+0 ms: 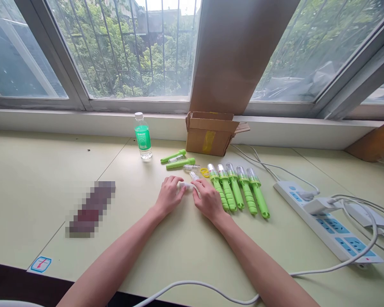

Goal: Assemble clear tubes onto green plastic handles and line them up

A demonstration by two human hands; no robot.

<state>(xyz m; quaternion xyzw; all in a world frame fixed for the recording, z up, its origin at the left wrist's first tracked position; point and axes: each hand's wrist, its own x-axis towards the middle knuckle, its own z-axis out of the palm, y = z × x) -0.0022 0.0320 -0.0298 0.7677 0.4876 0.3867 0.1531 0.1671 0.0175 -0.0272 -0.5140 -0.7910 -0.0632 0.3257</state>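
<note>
Gripping a small clear piece (186, 186), the left hand (169, 196) and right hand (208, 199) hide most of it.

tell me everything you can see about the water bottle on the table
The water bottle is small, of clear plastic, with a white screw cap and a green label round its middle. It stands upright and capped on the pale green table, near the window sill, left of the open cardboard box and apart from it. Only the table touches it. The left hand and right hand are elsewhere, at a small clear piece.
</note>
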